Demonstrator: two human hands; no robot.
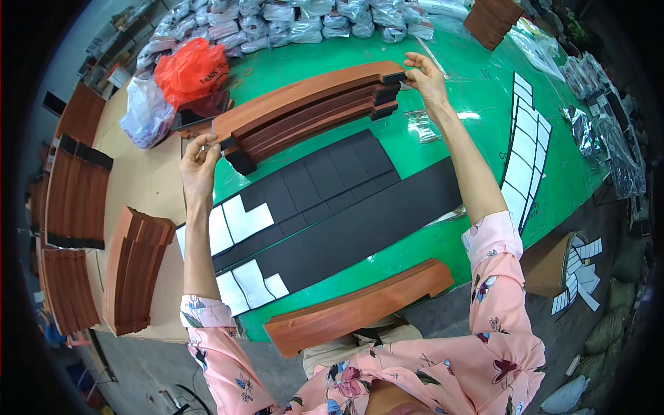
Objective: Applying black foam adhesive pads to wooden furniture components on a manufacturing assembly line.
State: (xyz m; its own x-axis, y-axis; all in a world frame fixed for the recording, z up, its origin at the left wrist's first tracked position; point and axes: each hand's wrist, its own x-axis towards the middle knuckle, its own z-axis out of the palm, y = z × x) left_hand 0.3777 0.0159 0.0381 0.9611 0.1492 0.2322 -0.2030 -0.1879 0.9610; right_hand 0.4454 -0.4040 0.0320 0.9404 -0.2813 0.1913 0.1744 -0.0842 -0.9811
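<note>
A stack of curved reddish-brown wooden boards [311, 97] lies across the far part of the green table, with black pads at both ends. At the stack's left end, my left hand [199, 169] pinches a small black pad [227, 143] at the top board's end. My right hand [427, 84] is closed at the opposite end, thumb and finger on another black pad [394, 77]. Nearer to me lie sheets of black foam pads [318, 176] and a long black strip [373, 218], both with white backing [238, 221] bared at their left ends.
One curved board [360, 304] rests at the table's near edge. More board stacks [138, 270] stand on the left. Red [190, 72] and white plastic bags [146, 114] sit at far left, wrapped bundles [290, 24] at the back. White-backed pads [526, 145] lie at right; a cardboard box [546, 266] is below.
</note>
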